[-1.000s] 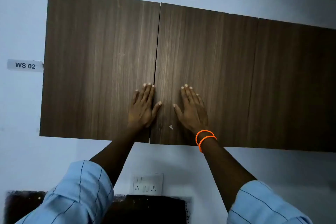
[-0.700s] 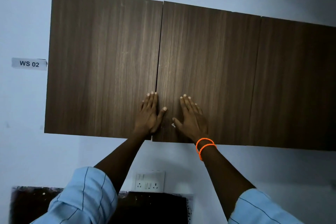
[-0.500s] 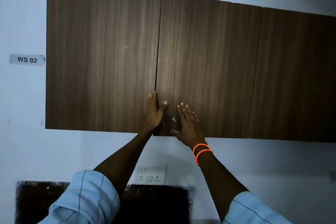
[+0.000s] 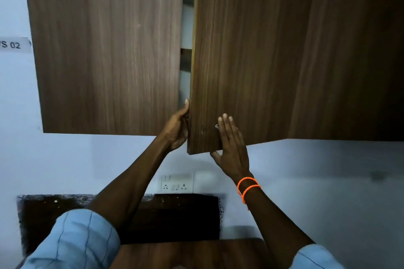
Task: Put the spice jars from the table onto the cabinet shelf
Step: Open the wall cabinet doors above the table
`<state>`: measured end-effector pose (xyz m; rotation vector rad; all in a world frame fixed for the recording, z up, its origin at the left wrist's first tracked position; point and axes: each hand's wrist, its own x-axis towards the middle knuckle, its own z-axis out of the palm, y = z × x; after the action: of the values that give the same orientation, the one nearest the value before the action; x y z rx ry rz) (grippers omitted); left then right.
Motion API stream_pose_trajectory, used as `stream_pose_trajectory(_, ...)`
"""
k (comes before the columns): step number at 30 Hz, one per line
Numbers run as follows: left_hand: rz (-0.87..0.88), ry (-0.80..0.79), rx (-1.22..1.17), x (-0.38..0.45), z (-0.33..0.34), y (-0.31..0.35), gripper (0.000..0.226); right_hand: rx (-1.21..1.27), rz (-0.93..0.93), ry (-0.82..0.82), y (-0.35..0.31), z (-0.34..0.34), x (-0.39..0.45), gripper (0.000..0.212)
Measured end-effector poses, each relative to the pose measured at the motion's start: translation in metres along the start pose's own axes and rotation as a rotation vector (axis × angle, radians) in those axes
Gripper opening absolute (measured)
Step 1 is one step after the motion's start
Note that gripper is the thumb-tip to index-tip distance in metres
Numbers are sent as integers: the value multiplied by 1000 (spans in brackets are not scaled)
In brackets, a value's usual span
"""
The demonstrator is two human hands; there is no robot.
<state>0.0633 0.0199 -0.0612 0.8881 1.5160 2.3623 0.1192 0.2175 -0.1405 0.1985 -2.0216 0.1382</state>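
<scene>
At 12 o'clock the left hand (image 4: 178, 128) hooks the stiff, light door (image 4: 247, 54) by its free edge, right hand (image 4: 232, 150) flat on it, grip released; no jars in view.

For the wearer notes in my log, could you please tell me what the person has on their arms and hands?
Both forearms are bare, with light blue sleeves bearing thin dark stripes pushed up toward the elbows. The right wrist carries two bright orange beaded bracelets. No gloves, rings or watch are visible.
</scene>
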Motion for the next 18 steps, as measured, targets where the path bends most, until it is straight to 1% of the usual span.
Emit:
stream_pose_trajectory(2,-14,-85,-52,-10,12,-4,37,43,-13,60,7,-14,-14,98)
stream_pose_trajectory(4,-18,-186,-48,-13,27,-13,32,84,-32,115,16,-32,-30,98)
stream_pose_trajectory(6,25,-271,-17,-14,50,-22,34,102,-55,165,27,-51,-45,94)
stream_pose_trajectory(7,53,-312,-2,-16,65,-25,30,102,-53,184,32,-60,-54,92)
stream_pose_trajectory(9,127,-372,34,-17,92,-32,7,82,-26,230,40,-80,-73,91)
stream_pose_trajectory(11,210,-383,111,-13,119,-42,21,54,5,288,47,-98,-93,86)
stream_pose_trajectory(13,243,-401,201,-9,147,-56,34,36,67,349,53,-113,-110,73)
stream_pose_trajectory(16,219,-390,282,-5,184,-84,54,35,204,431,63,-133,-132,53)
stream_pose_trajectory(18,182,-349,275,-5,207,-104,63,78,321,495,69,-149,-146,40)
